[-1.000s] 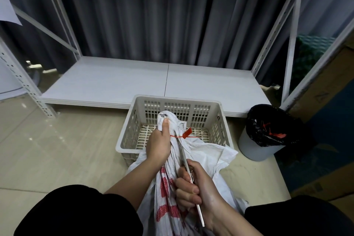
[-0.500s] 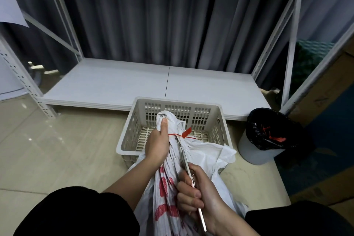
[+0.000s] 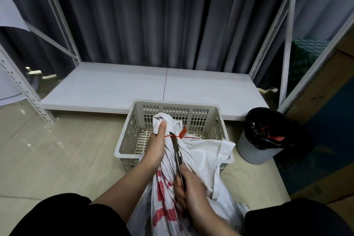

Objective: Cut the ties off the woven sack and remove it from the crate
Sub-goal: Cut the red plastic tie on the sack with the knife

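A white woven sack (image 3: pixel 203 161) with red print hangs over the near rim of a beige slotted crate (image 3: pixel 134 130) on the floor. A thin red tie (image 3: pixel 182 134) cinches the sack's gathered neck. My left hand (image 3: pixel 156 145) grips that neck just below the tie, thumb up against the bunched top. My right hand (image 3: pixel 188 186) holds metal scissors (image 3: pixel 177 151), their blades pointing up along the sack with the tips at the red tie.
A low white shelf board (image 3: pixel 115 86) lies behind the crate, framed by white metal uprights, with dark curtains behind. A grey bin with a black liner (image 3: pixel 256 147) stands right of the crate, red tie scraps inside. Cardboard boxes sit at the far right.
My right hand has slid the scissors up along the sack, so the blade tips now reach the red tie. My left hand keeps its grip on the neck.
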A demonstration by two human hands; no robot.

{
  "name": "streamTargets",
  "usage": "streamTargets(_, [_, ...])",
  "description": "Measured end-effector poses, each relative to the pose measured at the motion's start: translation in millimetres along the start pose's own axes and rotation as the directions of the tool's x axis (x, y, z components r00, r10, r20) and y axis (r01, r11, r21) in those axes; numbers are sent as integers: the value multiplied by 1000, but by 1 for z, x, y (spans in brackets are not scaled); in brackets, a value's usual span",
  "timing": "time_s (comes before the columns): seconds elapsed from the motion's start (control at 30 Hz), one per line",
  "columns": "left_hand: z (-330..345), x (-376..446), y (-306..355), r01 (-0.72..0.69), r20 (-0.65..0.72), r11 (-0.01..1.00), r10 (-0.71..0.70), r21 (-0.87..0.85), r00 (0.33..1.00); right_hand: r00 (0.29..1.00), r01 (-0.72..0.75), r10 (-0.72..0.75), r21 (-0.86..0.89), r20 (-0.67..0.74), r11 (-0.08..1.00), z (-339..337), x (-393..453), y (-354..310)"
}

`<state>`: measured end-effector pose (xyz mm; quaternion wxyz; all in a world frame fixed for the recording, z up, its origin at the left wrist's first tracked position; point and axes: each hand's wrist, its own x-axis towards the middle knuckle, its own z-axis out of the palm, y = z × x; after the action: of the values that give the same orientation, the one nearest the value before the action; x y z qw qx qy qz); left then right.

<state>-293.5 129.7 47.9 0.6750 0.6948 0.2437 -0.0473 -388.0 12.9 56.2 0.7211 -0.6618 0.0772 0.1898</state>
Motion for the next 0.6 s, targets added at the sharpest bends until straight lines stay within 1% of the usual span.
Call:
streamTargets(0.07, [0,1,2,29,12,998,-29,-48,1000,994,96,-101,-123,-36,988,-1,-2,2])
streamTargets(0.1, [0,0,3,36,0,998,-36,-56,999,991,117,-125,-145,-46,982,-2,-2,2])
streamTargets(0.2, [-2,0,4,34,-41,999,-35,-40,999,989,131,-141,-164,-52,978,-1,-3,0])
streamTargets(0.33, [-2,2,6,36,-34,999,-37,-30,999,984,151,-168,-228,-57,962,-3,1,-1])
streamTargets(0.4, [-1,-4,8,-22,-65,1000,22,6,998,986,149,-162,-232,-39,961,-6,2,-3])
streamTargets(0.5, [3,-16,9,-118,-97,991,124,68,987,996,85,-84,-129,16,988,-9,2,-12])
streamTargets(0.6, [5,-23,9,-158,-122,981,172,114,978,987,-100,84,112,139,989,-10,1,-23])
